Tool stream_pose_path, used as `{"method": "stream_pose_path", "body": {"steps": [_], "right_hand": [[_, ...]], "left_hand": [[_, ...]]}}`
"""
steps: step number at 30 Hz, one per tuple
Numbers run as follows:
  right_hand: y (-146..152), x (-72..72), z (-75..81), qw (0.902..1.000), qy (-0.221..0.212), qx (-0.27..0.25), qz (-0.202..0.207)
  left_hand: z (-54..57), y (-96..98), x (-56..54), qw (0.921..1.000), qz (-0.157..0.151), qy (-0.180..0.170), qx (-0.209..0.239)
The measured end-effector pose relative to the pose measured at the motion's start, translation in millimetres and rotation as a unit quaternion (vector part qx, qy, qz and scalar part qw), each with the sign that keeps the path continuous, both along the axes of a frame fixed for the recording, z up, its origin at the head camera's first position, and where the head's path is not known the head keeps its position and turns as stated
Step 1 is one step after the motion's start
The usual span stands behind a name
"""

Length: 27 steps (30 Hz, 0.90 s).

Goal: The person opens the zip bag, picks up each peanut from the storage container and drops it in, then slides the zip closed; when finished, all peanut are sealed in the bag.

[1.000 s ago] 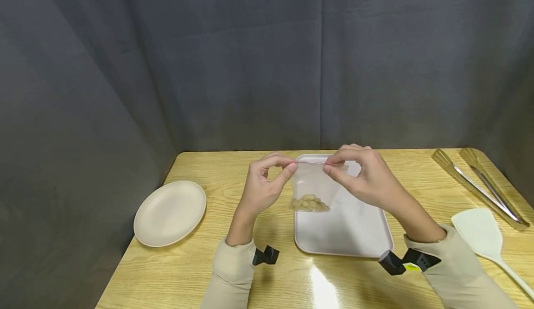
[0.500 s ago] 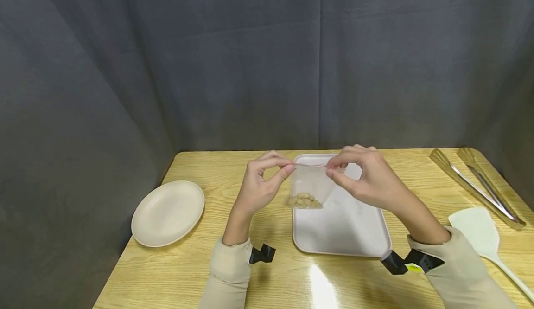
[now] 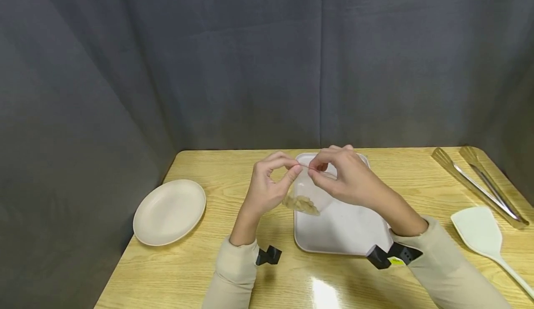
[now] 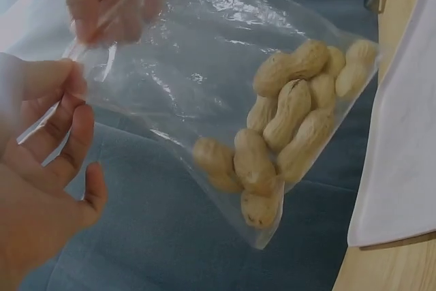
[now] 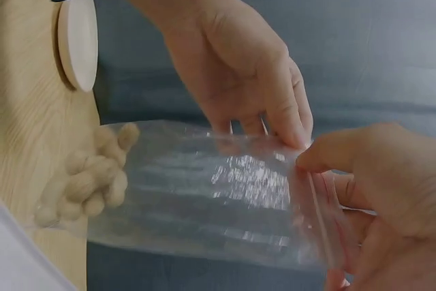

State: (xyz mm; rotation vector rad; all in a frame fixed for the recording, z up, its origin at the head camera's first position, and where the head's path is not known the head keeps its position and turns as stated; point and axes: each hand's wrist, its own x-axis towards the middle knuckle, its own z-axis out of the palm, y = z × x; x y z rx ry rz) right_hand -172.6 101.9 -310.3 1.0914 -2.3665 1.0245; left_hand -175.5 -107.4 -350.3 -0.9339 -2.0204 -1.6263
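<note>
A clear zip bag (image 4: 197, 66) hangs above the tray, with several peanuts in their shells (image 4: 293, 114) gathered at its bottom. My left hand (image 3: 267, 186) pinches the bag's top edge near its left corner between thumb and forefinger. Close beside it, my right hand (image 3: 346, 177) pinches the same edge farther along. In the right wrist view a reddish seal strip (image 5: 317, 216) runs along the bag's mouth, partly covered by the right fingers. Whether the seal is fastened I cannot tell.
Under the bag lies a white rectangular tray (image 3: 342, 234). A round cream plate (image 3: 168, 212) sits at the left of the wooden table (image 3: 288, 281). To the right are metal tongs (image 3: 484, 190) and a pale spatula (image 3: 479, 232). A grey curtain (image 3: 250, 67) stands behind.
My right hand has slid left along the bag's top edge, closer to my left hand. The bag has tilted and bunched a little. The left hand has shifted slightly right.
</note>
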Motion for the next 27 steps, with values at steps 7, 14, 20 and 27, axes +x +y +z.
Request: {"method": "stream_pose_path", "body": {"steps": [7, 14, 20, 27], "right_hand": [[24, 4.9, -5.1, 0.9999, 0.012, -0.012, 0.003], [44, 8.3, -6.1, 0.9989, 0.035, -0.024, -0.022], [33, 2.8, -10.6, 0.9991, 0.03, -0.026, -0.017], [-17, 16.5, -25.7, 0.9985, -0.04, -0.009, 0.035]], "left_hand": [[0.5, -1.6, -0.9, 0.9995, 0.027, -0.008, 0.014], [-1.1, -4.1, -2.1, 0.9995, 0.024, -0.018, 0.008], [0.9, -28.3, -4.1, 0.9968, -0.018, -0.064, -0.044], [14.6, -99.2, 14.7, 0.9696, -0.065, -0.18, -0.152]]}}
